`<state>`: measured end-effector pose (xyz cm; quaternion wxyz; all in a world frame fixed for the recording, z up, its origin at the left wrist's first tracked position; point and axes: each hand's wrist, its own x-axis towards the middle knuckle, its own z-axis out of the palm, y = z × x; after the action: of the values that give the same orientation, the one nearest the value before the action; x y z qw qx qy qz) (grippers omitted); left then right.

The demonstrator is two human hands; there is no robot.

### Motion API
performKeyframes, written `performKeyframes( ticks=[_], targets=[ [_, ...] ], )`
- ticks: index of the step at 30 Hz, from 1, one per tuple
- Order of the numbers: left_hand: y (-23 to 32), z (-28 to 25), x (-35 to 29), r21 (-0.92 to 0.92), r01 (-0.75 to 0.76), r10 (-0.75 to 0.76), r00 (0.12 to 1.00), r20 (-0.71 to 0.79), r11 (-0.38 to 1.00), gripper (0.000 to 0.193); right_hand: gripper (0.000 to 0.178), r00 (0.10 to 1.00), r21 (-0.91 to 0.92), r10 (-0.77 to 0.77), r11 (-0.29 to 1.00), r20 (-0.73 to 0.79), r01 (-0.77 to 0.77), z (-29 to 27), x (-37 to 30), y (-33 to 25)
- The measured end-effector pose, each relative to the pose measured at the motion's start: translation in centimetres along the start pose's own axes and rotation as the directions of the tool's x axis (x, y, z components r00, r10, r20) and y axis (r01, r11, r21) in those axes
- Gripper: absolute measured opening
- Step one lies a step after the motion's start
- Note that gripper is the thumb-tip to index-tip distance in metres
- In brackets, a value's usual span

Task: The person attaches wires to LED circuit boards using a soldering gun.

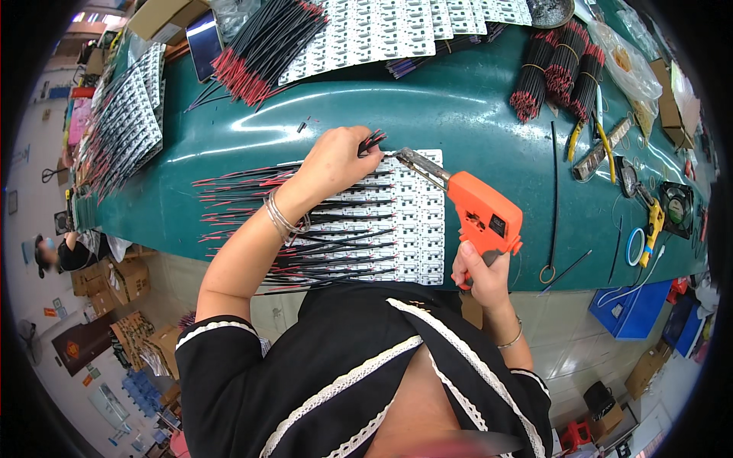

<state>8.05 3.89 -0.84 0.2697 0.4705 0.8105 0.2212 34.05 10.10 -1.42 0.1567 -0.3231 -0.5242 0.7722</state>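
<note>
A white circuit board panel (pixel 420 221) lies on the green table in front of me, with rows of black and red wires (pixel 336 237) across it, their free ends pointing left. My left hand (pixel 340 156) pinches a few short black wires with red ends (pixel 372 143) at the panel's far edge. In my right hand (pixel 485 275) is an orange soldering gun (pixel 486 210), gripped by its handle. Its metal tip meets the panel's far edge, just right of my left fingertips. Whether the tip touches a wire is too small to tell.
At the back lie a loose pile of black-red wires (pixel 267 46) and more white panels (pixel 366 34). Bundled wires (pixel 565 65), yellow-handled pliers (pixel 576 140) and a small black fan (pixel 677 208) are on the right. A wired panel stack (pixel 134 114) sits far left, and a blue bin (pixel 630 309) stands below the table.
</note>
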Motion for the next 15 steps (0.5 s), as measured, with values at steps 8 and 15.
performKeyframes(
  ticks=[8, 15],
  targets=[
    [0.37, -0.11, 0.14, 0.03, -0.009, 0.009, 1.0, 0.008, 1.0, 0.023, 0.018, 1.0, -0.041, 0.001, 0.999, -0.005, -0.002, 0.0, 0.04, -0.11],
    [0.08, 0.0, 0.37, 0.037, -0.06, 0.06, 0.998, 0.003, 0.997, 0.022, 0.025, 1.0, 0.061, -0.015, 0.998, -0.007, 0.016, -0.12, -0.3, -0.28]
  ],
)
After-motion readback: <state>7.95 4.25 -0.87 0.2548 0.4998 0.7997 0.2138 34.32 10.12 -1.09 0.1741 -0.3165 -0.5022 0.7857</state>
